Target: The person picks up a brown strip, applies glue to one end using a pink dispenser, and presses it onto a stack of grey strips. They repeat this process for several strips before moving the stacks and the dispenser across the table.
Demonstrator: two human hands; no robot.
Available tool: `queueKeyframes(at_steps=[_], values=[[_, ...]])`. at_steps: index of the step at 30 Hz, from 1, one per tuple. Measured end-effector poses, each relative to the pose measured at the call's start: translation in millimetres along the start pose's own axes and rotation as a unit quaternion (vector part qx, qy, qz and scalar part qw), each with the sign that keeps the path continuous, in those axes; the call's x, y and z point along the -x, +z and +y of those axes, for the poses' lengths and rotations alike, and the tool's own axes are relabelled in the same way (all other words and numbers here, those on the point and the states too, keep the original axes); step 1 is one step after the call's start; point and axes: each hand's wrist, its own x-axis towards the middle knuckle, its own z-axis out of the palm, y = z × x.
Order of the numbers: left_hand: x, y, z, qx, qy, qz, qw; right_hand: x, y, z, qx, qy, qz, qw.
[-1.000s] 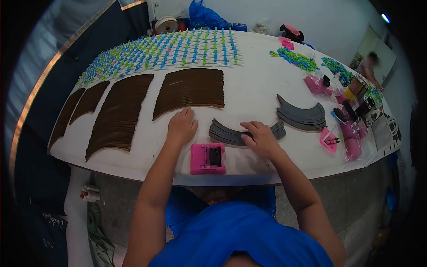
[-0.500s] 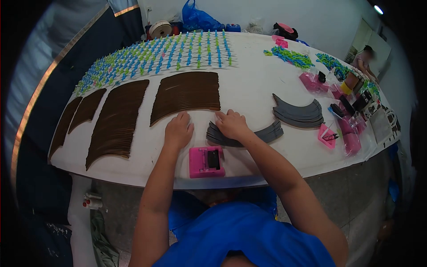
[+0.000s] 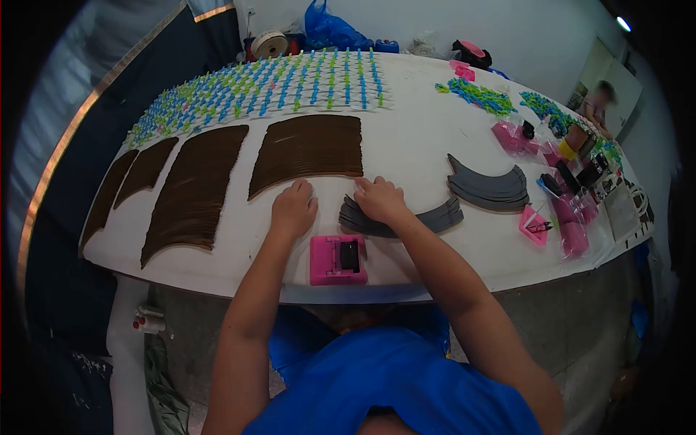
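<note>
A stack of overlapping, curved brown strips (image 3: 308, 148) lies fanned out on the white table in front of me. My left hand (image 3: 293, 209) is at its lower edge, fingers stretched forward and thumb apart. Close to its lower right corner is my right hand (image 3: 378, 199), its fingers bent but apart. Both sets of fingertips seem to touch the edge strip, though I cannot make out a firm grip. Partly under my right hand and wrist lies a fan of curved grey strips (image 3: 435, 217). Between my forearms sits a pink holder with a black part (image 3: 338, 259).
More brown strip stacks (image 3: 196, 192) lie to the left. Behind them stand rows of blue and green clips (image 3: 290, 83). Right are a second grey fan (image 3: 489, 187), a pink triangular tray (image 3: 535, 226) and bagged pink items (image 3: 573, 235). Another person (image 3: 598, 105) is at the far right.
The view has shifted slightly. Both hands stay at the lower edge of the brown stack with hardly any movement.
</note>
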Motion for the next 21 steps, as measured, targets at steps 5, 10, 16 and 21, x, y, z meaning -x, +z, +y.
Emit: queueKeyframes(at_steps=[5,10,16,21], values=[[17,-8,-10,-0.045,-0.042,0.013,0.998,-5,0,3,0.0,-0.001,-0.007,1.0],[36,-31,-24,-0.106,-0.137,-0.005,0.985,-6,1,5,0.012,0.013,-0.01,1.0],[46,-31,-25,-0.144,-0.161,0.039,0.976,-25,21,61,-0.122,-0.089,0.021,0.988],[46,-29,-25,-0.136,-0.174,0.038,0.975,16,-9,72,-0.226,-0.113,0.008,0.968]])
